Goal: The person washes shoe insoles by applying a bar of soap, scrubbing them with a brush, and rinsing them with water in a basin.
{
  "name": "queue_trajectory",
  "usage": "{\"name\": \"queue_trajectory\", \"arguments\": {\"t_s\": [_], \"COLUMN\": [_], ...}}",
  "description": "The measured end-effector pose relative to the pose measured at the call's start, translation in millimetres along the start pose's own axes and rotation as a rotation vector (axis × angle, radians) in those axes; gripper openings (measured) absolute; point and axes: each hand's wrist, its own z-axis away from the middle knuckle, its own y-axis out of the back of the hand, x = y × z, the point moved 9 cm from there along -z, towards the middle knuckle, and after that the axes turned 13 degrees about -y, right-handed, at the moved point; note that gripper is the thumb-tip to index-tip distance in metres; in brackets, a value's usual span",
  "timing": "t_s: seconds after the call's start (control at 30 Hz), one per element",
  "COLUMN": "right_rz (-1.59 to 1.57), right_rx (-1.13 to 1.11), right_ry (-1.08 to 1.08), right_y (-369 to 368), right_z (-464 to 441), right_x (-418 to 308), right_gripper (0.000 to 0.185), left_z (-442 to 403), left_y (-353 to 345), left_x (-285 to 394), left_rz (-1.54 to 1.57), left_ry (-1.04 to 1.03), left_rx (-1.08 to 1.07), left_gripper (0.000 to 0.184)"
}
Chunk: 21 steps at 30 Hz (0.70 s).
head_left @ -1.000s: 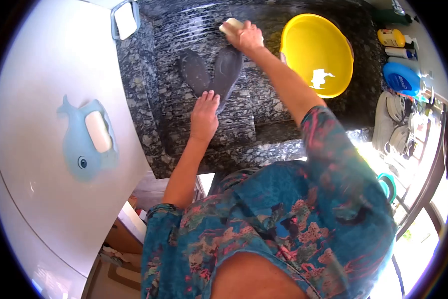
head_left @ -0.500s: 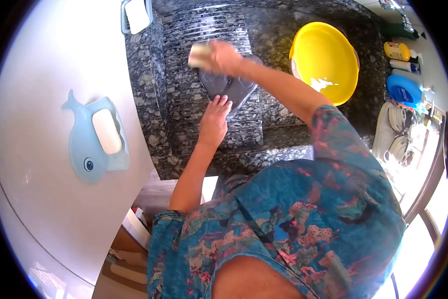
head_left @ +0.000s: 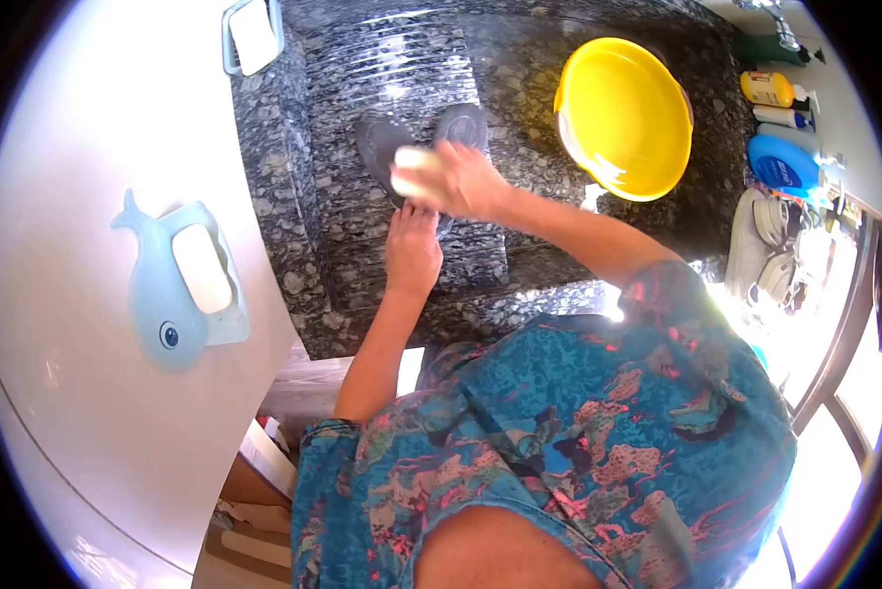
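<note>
A pair of dark grey insoles or soles (head_left: 382,145) lies in a V on the ribbed granite washboard (head_left: 392,69). My right hand (head_left: 470,182), slightly blurred, is closed on a pale block (head_left: 416,173), a brush or a bar of soap, over the middle of the dark pair. Just below it, my left hand (head_left: 413,250) presses its fingers on the lower end of the pair, where they meet. The fingertips are partly hidden by the right hand.
A yellow basin (head_left: 625,118) stands to the right in the granite sink. Bottles (head_left: 782,165) and pale shoes (head_left: 750,236) line the right side. On the left are a blue whale soap dish (head_left: 166,294) and another dish with a white bar (head_left: 254,37).
My right hand has moved with the pale block from the upper part of the dark pair down towards my left hand. My left hand stays at the lower end.
</note>
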Motion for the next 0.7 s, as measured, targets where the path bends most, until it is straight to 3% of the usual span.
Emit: {"name": "queue_trajectory", "arguments": {"t_s": [0.07, 0.13, 0.2, 0.27, 0.3, 0.33, 0.4, 0.47, 0.5, 0.53, 0.7], "right_rz": [0.156, 0.446, 0.322, 0.297, 0.185, 0.216, 0.014, 0.248, 0.279, 0.384, 0.042], "right_rx": [-0.101, -0.235, -0.084, -0.073, -0.285, -0.071, -0.078, -0.034, -0.384, -0.195, -0.157], "right_ry": [0.010, -0.293, -0.491, -0.488, -0.591, -0.393, -0.207, 0.000, -0.391, -0.441, -0.803], "right_y": [-14.3, -26.6, -11.3, -10.2, -2.8, -17.3, 8.7, 3.0, -17.4, -7.6, -14.1], "right_z": [17.9, -21.7, -53.3, -52.1, -42.7, -21.5, 16.8, 23.1, -6.7, -21.2, -45.6], "right_x": [31.9, 100.1, 128.6, 124.0, 108.3, 93.3, 31.1, 35.6, 81.1, 107.8, 178.8], "right_gripper": [0.050, 0.051, 0.052, 0.051, 0.051, 0.053, 0.052, 0.052, 0.053, 0.045, 0.063], "left_z": [-0.4, -5.0, -11.8, -15.6, -14.7, -15.8, -12.1, -7.5, -4.4, -3.1, -23.5], "left_y": [-2.6, -0.3, 1.1, -1.1, -2.8, -4.5, -7.0, -10.0, -10.9, -13.9, 20.5], "left_x": [1.0, 6.7, 12.2, 11.7, 13.0, 14.7, 18.0, 23.1, 25.9, 28.0, 29.4], "left_rz": [-0.018, -0.049, -0.069, -0.104, -0.118, -0.112, -0.103, -0.147, -0.170, -0.177, -0.045], "left_ry": [-0.004, -0.012, -0.024, -0.029, -0.031, -0.033, -0.035, -0.053, -0.058, -0.058, -0.054], "left_rx": [0.016, 0.029, 0.011, -0.032, -0.061, -0.074, -0.114, -0.099, -0.095, -0.142, -0.463], "left_gripper": [0.041, 0.042, 0.043, 0.044, 0.044, 0.045, 0.046, 0.048, 0.049, 0.049, 0.043]}}
